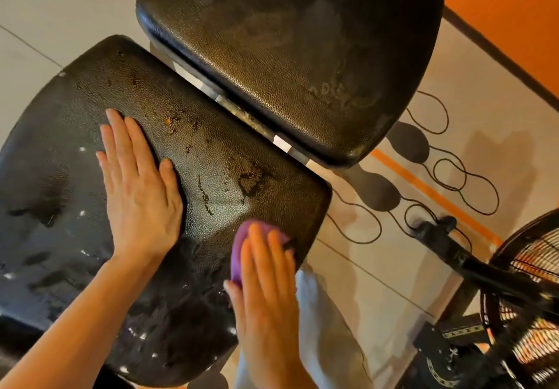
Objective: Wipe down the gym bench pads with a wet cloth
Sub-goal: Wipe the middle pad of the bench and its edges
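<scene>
Left hand (137,189) flat, fingers straight, resting on the near bench pad (211,152). Right hand (266,285) flat too, fingers straight, pressing the purple cloth (242,243) onto that pad's wet right edge. Far pad (287,49) just beyond, across a narrow gap.

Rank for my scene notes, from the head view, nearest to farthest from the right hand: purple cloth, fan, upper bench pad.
1. purple cloth, under the right hand.
2. fan, on the floor to its right.
3. upper bench pad, beyond the gap, top of view.
</scene>
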